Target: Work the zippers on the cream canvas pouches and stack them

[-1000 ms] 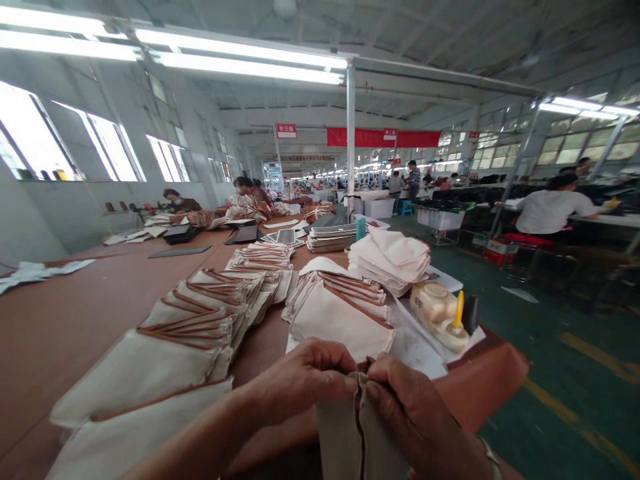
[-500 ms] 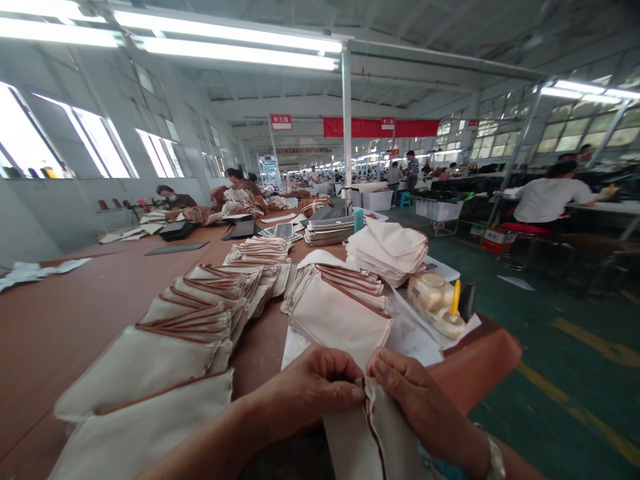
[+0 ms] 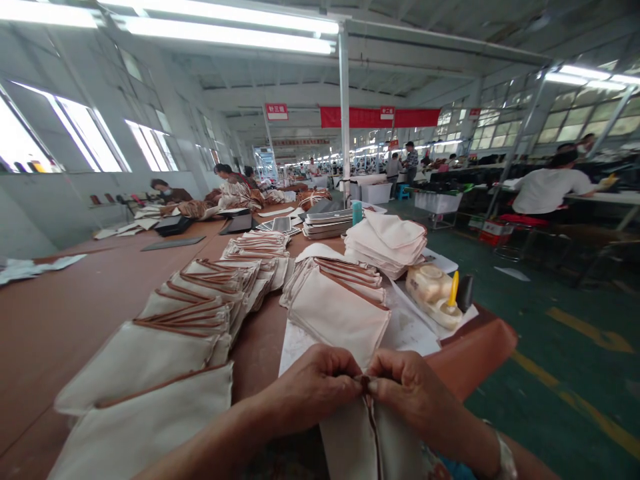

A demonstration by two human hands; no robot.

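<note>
A cream fabric piece (image 3: 349,437) with a dark brown edged seam hangs below my hands at the bottom centre. My left hand (image 3: 320,380) pinches the top of this piece between thumb and bent fingers. Right beside it, my right hand (image 3: 407,383) pinches the same top end, and the thumbs almost meet at a small brown bit of trim. Just beyond the hands lies a fanned stack of cream pieces (image 3: 337,310) with brown edges. The lower end of the held piece runs out of the frame.
Long rows of cream pieces (image 3: 165,347) cover the brown table (image 3: 45,333) on the left. Another cream pile (image 3: 385,240) stands behind. At the right edge sits a plastic container (image 3: 433,290) with a yellow-tipped tool (image 3: 453,289). Several people work farther off.
My right hand has turned, and its thumb now presses beside the left thumb at the top of the seam. The piece's top edges are closer together. The view has shifted slightly.
</note>
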